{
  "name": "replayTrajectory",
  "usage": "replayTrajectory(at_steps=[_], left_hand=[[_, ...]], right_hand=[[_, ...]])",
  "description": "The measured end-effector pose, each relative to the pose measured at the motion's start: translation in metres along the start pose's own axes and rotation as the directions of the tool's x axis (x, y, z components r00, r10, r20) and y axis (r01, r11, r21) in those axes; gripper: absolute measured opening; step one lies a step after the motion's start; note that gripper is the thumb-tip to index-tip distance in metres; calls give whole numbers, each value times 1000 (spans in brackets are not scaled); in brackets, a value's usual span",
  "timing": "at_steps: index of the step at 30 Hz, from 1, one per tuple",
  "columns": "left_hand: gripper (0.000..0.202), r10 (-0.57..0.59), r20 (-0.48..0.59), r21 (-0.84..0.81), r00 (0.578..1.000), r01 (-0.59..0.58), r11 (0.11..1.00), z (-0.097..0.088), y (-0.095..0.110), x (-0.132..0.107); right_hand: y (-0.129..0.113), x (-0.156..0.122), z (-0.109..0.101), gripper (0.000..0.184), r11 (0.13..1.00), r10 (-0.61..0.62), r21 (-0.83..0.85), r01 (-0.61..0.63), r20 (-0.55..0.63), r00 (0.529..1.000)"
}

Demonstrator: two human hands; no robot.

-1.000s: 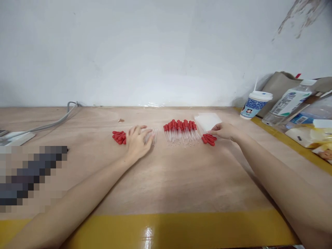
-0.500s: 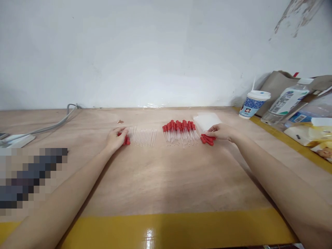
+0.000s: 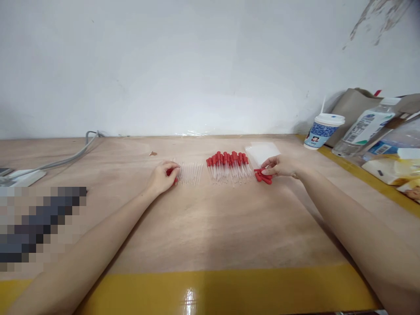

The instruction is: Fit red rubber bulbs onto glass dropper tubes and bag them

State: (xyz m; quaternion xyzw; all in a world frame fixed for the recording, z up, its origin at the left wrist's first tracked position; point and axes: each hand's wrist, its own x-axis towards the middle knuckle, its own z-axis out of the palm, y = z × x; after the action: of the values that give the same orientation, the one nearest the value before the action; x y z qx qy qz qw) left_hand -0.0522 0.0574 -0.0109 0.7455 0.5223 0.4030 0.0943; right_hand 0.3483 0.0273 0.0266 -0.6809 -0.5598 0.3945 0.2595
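Note:
My left hand (image 3: 160,178) is on the table with its fingers curled around some red rubber bulbs (image 3: 169,172), partly hidden by the fingers. Touching its fingertips is the left end of a row of thin clear tubes (image 3: 192,173), lying side by side. To the right, several assembled droppers (image 3: 228,164) with red bulbs and clear stems lie bunched together, bulbs toward the wall. My right hand (image 3: 282,166) pinches a red bulb at a small pile of loose red bulbs (image 3: 264,178). A translucent white plastic bag (image 3: 262,153) lies just behind it.
A paper cup (image 3: 323,130) with lid and straw stands at the back right, beside a tilted water bottle (image 3: 367,127) and packets. A grey cable (image 3: 72,156) runs along the left. Yellow tape (image 3: 229,286) covers the front edge; a white wall rises behind.
My left hand has moved right with the red bulbs, and the row of clear tubes now sits narrower and further right. My right hand stays at the pile, its fingers slightly shifted.

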Motion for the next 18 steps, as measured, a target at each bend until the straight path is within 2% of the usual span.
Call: replayTrajectory(at_steps=[3,9,13,18], left_hand=[[22,219,46,135,975,-223,965,5,11,-5],[24,383,12,245,924,-374,894,11,39,-10],[18,369,88,344,925,-376,861,23,60,-7],[15,216,118,393,969,-245,886,45,79,4]], right_hand=[[-3,-2,-1,20,998,-32,-52,31,-18,999],[-7,-2,-1,14,989,-88,-121,82,-45,995],[-4,2,-1,12,984,-111,-152,96,-93,990],[0,5,1,16,982,-137,-144,126,-70,988]])
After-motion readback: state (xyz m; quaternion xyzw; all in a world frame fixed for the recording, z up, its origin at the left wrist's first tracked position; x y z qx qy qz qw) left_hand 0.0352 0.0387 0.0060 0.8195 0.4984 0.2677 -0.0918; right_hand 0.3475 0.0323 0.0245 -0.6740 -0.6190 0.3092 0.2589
